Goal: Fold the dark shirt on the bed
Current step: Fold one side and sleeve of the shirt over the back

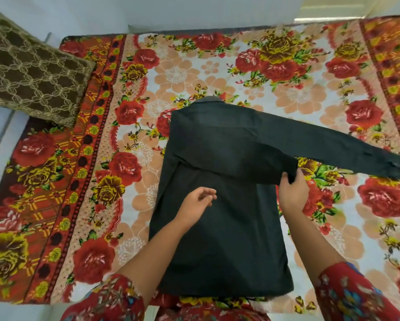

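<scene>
The dark shirt [217, 228] is laid flat in the middle of the bed [148, 66], on a sheet printed with red and yellow roses. Its collar [209, 101] is turned toward the far side and its hem is placed at the near edge, close to the person. One long sleeve [333, 149] is stretched out to the right across the sheet, with its cuff near the right border of the view. The left edge of the shirt is seen as a straight line running from shoulder to hem.

The right hand [291, 193] is set at the right side of the shirt, where the underside of the sleeve meets the body. There the cloth is pinched between the thumb and the curled fingers [299, 174], and a small fold of fabric is gathered in the grip. The left hand [197, 201] is held over the middle of the shirt, palm turned inward, its fingers [208, 193] loosely curled and nothing held in them; whether the cloth is touched by it cannot be told.

A brown cushion [32, 72] with a pale lattice pattern is placed at the far left corner of the bed, well apart from the shirt. Both forearms are covered at the bottom of the view by red flowered cuffs [111, 300]
</scene>
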